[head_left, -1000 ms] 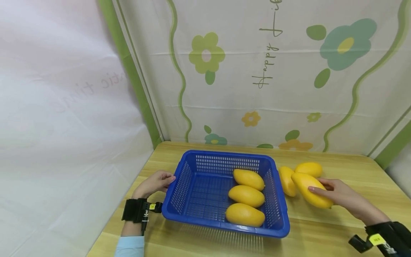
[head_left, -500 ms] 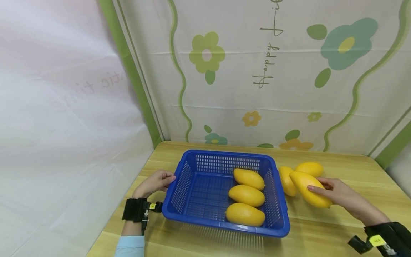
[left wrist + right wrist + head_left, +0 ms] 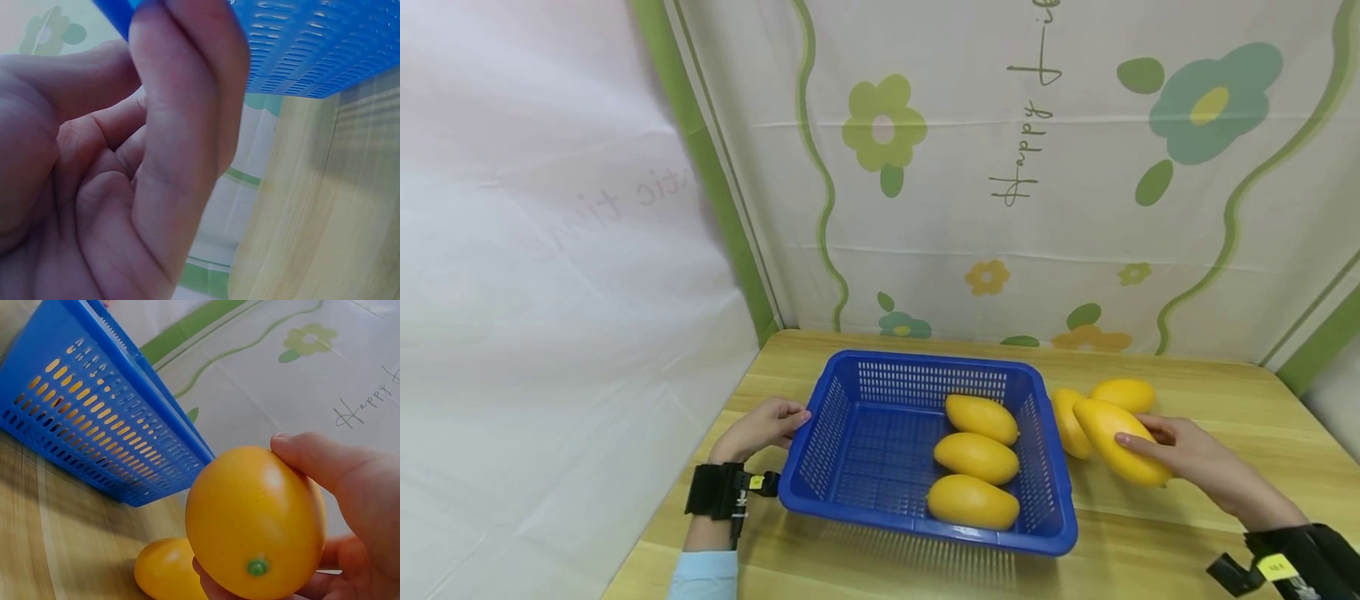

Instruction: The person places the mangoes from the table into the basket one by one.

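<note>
My left hand [image 3: 767, 427] pinches the left rim of a blue plastic basket [image 3: 925, 537]; in the left wrist view the fingers [image 3: 181, 94] curl up to its edge. Three yellow mangoes lie in a column on the basket's right side, the middle mango [image 3: 976, 457] among them. To the right of the basket my right hand [image 3: 1198, 458] grips another mango [image 3: 1122, 442], thumb on top and fingers beneath. The right wrist view shows this mango's green stem end [image 3: 257, 567] facing the camera.
Behind the held mango, two more lie on the wooden table [image 3: 1217, 400]: one mango [image 3: 1070, 421] close to the basket's right wall, another mango [image 3: 1123, 394] farther back. A flower-printed curtain [image 3: 940, 208] hangs along the table's back edge.
My right hand has shifted slightly left, toward the basket, with the mango in its grip. The left hand and the basket have stayed in place.
</note>
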### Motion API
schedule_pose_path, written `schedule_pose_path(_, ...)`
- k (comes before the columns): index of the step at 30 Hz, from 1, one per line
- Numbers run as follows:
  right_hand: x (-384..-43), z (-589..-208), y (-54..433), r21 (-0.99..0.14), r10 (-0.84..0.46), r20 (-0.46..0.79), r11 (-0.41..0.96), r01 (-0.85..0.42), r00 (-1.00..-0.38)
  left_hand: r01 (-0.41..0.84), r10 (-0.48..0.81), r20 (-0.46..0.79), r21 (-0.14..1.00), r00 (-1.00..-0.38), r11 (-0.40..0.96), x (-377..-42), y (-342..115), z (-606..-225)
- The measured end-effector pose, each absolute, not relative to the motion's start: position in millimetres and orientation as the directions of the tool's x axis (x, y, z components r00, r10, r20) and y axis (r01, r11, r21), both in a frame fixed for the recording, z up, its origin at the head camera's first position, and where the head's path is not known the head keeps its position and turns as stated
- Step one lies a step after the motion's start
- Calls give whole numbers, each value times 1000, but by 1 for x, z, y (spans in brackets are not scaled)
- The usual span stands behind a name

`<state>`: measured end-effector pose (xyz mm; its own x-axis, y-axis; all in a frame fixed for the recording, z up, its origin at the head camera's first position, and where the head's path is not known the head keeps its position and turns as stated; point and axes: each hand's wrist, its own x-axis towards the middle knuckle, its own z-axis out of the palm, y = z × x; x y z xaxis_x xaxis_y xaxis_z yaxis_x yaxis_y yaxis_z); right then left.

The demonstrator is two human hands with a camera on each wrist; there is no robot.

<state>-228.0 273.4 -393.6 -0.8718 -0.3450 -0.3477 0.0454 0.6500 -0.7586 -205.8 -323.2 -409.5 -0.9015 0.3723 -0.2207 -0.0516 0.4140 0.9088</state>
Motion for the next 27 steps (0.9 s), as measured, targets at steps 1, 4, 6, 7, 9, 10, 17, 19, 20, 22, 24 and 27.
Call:
schedule_pose_path(1, -228, -393, 272, -762, -347, -343, 646, 43, -873, -51, 373, -221, 909, -901, 415, -206, -323, -409)
schedule_pose_path(4, -227, -392, 268, -764, -347, -326, 645, 28, -879, -48, 373, -221, 906, -901, 420, -205, -324, -410)
schedule_pose_path(6, -227, -392, 266, -764, -348, -316, 645, 19, -882, -46, 372, -220, 904, -902, 424, -205, -324, -410)
schedule_pose_path(7, -227, -392, 265, -763, -346, -315, 646, 19, -884, -44, 372, -218, 904, -902, 425, -205, -324, -410)
schedule_pose_path(9, -226, -392, 263, -759, -348, -309, 651, 10, -885, -42, 372, -216, 904, -903, 425, -205, -324, -410)
schedule_pose_path(10, -226, -392, 263, -757, -347, -309, 654, 8, -885, -41, 372, -216, 904, -903, 425, -205, -323, -409)
schedule_pose_path(17, -222, -393, 257, -743, -355, -289, 669, -26, -889, -46, 370, -219, 905, -903, 423, -206, -323, -408)
schedule_pose_path(19, -221, -392, 255, -745, -356, -288, 667, -26, -889, -47, 369, -218, 906, -903, 421, -205, -322, -408)
schedule_pose_path(20, -221, -391, 254, -747, -361, -283, 664, -32, -888, -46, 369, -218, 906, -904, 421, -205, -322, -408)
schedule_pose_path(22, -219, -390, 253, -750, -369, -274, 660, -42, -888, -44, 369, -216, 905, -904, 423, -205, -323, -408)
schedule_pose_path(24, -218, -390, 251, -754, -376, -262, 654, -55, -889, -44, 365, -217, 903, -905, 427, -205, -323, -408)
schedule_pose_path(27, -217, -389, 249, -760, -383, -253, 647, -63, -888, -46, 359, -220, 900, -907, 433, -205, -323, -408)
